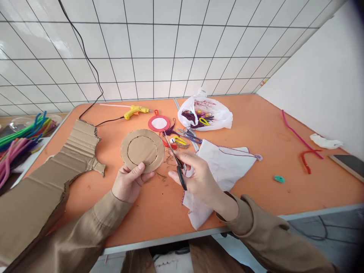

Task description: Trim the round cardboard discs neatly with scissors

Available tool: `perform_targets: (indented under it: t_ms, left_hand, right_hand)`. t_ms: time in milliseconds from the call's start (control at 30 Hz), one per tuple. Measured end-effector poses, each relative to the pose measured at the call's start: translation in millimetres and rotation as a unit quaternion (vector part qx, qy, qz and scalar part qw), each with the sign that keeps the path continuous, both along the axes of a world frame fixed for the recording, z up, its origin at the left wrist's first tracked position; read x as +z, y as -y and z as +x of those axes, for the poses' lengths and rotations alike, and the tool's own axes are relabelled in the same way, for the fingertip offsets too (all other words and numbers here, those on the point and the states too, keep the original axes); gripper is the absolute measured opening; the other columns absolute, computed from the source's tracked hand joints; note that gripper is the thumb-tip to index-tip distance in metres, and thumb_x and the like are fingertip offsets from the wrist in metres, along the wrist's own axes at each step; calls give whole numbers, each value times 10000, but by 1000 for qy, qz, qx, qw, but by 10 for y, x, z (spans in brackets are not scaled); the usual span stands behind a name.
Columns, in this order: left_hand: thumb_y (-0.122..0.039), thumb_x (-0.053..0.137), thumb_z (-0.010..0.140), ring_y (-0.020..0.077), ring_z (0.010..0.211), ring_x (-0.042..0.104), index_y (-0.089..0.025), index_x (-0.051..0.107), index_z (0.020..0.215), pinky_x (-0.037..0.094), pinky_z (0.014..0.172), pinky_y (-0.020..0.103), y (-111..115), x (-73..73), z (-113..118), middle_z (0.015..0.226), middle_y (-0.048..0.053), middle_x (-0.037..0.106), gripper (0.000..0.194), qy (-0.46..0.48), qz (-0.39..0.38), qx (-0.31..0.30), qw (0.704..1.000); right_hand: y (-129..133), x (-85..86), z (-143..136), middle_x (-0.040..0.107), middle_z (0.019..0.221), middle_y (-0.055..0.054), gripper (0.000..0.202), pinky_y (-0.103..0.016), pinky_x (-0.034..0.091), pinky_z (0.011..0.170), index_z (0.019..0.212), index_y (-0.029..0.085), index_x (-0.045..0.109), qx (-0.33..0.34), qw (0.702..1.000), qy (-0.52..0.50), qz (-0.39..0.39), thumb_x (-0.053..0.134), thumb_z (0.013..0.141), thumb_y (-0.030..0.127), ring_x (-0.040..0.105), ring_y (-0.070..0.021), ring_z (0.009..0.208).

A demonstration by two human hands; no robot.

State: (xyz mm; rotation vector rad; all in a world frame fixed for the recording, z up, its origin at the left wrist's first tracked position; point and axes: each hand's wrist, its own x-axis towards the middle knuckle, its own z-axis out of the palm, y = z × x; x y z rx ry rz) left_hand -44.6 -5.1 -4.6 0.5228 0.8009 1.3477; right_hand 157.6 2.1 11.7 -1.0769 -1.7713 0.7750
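My left hand (131, 182) grips a round cardboard disc (142, 149) by its lower edge, thumb on top and fingers beneath. A smaller circle is marked or cut inside the disc's rim; which of the two, I cannot tell. Black-handled scissors (179, 170) are in my right hand (199, 178), blades pointing up and left beside the disc's right edge. Beyond the disc lies a red-rimmed round piece (159, 123) with a white centre. Under my right forearm a white cloth (222, 167) with dark red stitching spreads over the orange table (256, 129).
Torn cardboard (42, 189) covers the left side. A yellow glue gun (136, 112) with a black cord lies at the back. Near a white plastic bag (218, 113) of threads are purple-handled scissors (191, 136). Pipe cleaners (22, 136) fill the far left; a phone-like dark slab (349, 165) lies right.
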Motion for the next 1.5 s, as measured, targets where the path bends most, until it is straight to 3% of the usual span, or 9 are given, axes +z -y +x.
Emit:
perform_targets:
  t_ms: [133,467,733,900,1100,1333,1500]
  left_hand:
    - [-224,960,532,172,750,777,-220,807,793,658,638,201,8,23,11,823,-20,820,303,16,-8,0,1000]
    - [-239,938,585,196,818,778,-211,803,778,660,692,234,33,-27,6,870,-8,821,238,-4,-13,-24,1000]
    - [-247,909,647,229,854,776,-213,811,827,670,731,298,24,-92,-44,904,11,820,208,-44,-9,-43,998]
    - [-254,913,637,181,828,770,-213,808,815,649,715,226,60,-34,8,874,-5,820,210,-38,-11,-21,999]
    - [-254,922,619,185,807,769,-207,807,791,646,713,237,83,19,36,854,3,819,212,-46,-16,-18,999]
    - [-257,906,646,236,842,773,-213,811,808,670,734,325,59,-42,-7,879,15,820,193,-57,-5,-30,998]
    - [-250,902,657,205,820,776,-207,813,822,657,702,241,38,-80,-41,870,22,820,192,-48,1,-50,998]
  right_hand:
    - [12,3,24,556,825,-40,420,-325,504,670,1217,154,669,-36,992,52,105,715,812,255,557,-188,735]
    - [7,-14,36,517,715,-24,377,-298,481,554,1133,68,718,-83,964,157,200,698,835,297,535,-163,599]
    - [1,-7,41,504,684,-13,334,-294,470,542,1093,56,732,-78,963,162,201,689,817,240,518,-156,579]
    - [-2,2,67,559,752,-41,372,-297,489,580,1141,105,708,-75,971,154,169,694,832,311,554,-168,630]
    - [4,5,75,536,722,-21,354,-288,467,578,1143,145,702,-65,972,173,146,682,838,324,534,-162,620]
    - [5,0,72,526,720,-16,353,-289,463,583,1137,137,703,-52,977,160,131,695,844,333,532,-159,607]
    - [13,26,65,508,694,-2,244,-280,442,563,1034,170,712,-51,977,160,134,702,836,312,499,-149,583]
